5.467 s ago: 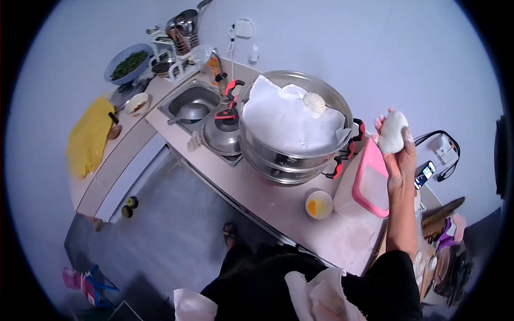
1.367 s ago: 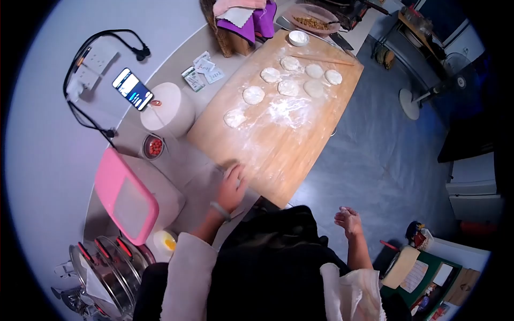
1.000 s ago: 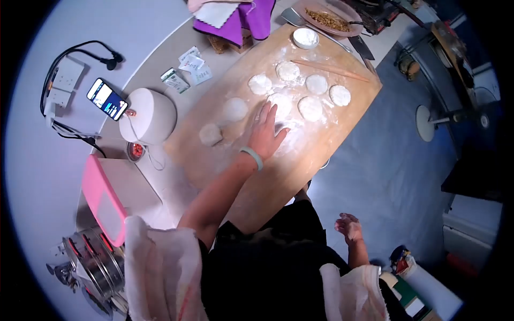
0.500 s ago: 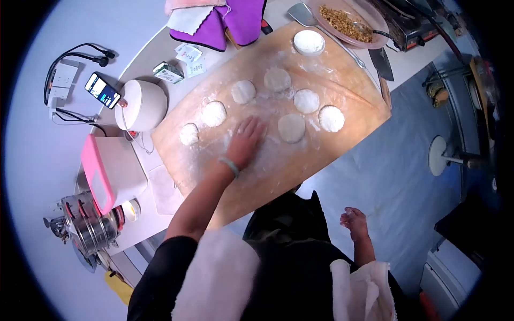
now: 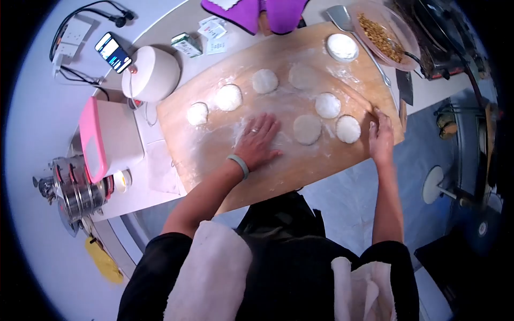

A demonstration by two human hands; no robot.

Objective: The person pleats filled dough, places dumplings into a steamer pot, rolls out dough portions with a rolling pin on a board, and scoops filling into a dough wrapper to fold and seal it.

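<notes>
On the floured wooden board [image 5: 251, 182] my left hand [image 5: 258, 142] lies palm down, fingers spread, with nothing held. My right hand [image 5: 381, 136] is at the board's right end, thumb and fingers apart, its fingertips close to the near end of the thin rolling pin [image 5: 353, 95]. Several flat round dough pieces are spread across the board. One [image 5: 307, 129] is just right of my left hand, and another [image 5: 348, 129] is left of my right hand. A small bowl of white flour [image 5: 342, 47] stands at the board's far right corner.
Behind the board are a bowl of brown filling [image 5: 380, 40], a metal spatula [image 5: 340, 18], a knife [image 5: 405, 88] and purple mitts [image 5: 284, 16]. Leftward stand a white round container [image 5: 152, 75], a phone [image 5: 113, 52], a pink-lidded bin [image 5: 118, 136] and stacked steamers [image 5: 80, 187].
The dough piece and pink-lidded bin are out of my hand's reach now; my view has turned to the board. My left hand came onto the board, and my right hand rose from beside my body to its right end.
</notes>
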